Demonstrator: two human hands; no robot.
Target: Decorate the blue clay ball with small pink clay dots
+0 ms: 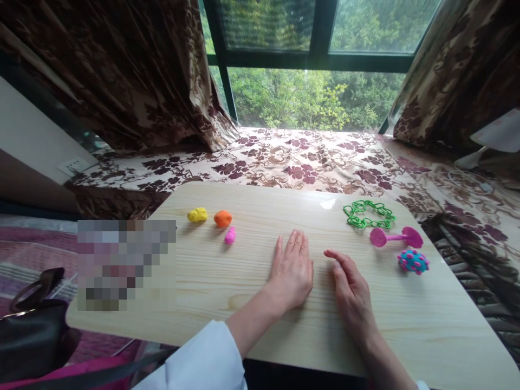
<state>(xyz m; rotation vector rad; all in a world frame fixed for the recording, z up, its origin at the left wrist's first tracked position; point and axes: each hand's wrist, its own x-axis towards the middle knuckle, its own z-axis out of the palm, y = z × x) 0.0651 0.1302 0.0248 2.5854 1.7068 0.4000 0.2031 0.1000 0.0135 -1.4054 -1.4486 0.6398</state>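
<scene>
My left hand [291,271] lies palm down on the pale wooden table [203,292], fingers stretched out; whatever is under the palm, if anything, is hidden. A short way to the right, my right hand [352,292] rests on its edge, fingers extended and nothing visible in it. Lumps of modelling clay in yellow [197,215], orange [223,219] and pink [229,235] sit left of my left hand. Beyond my right hand are a green clay chain ring [369,214], a pink clay dumbbell [396,238] and a blue clay piece with pink dots [413,261].
A blurred-out patch [122,260] covers the table's left end. A dark handbag [36,325] is at the lower left. Behind the table runs a flower-patterned cloth-covered ledge [300,157] below a window, with curtains at both sides. A white lamp [499,130] stands at the right.
</scene>
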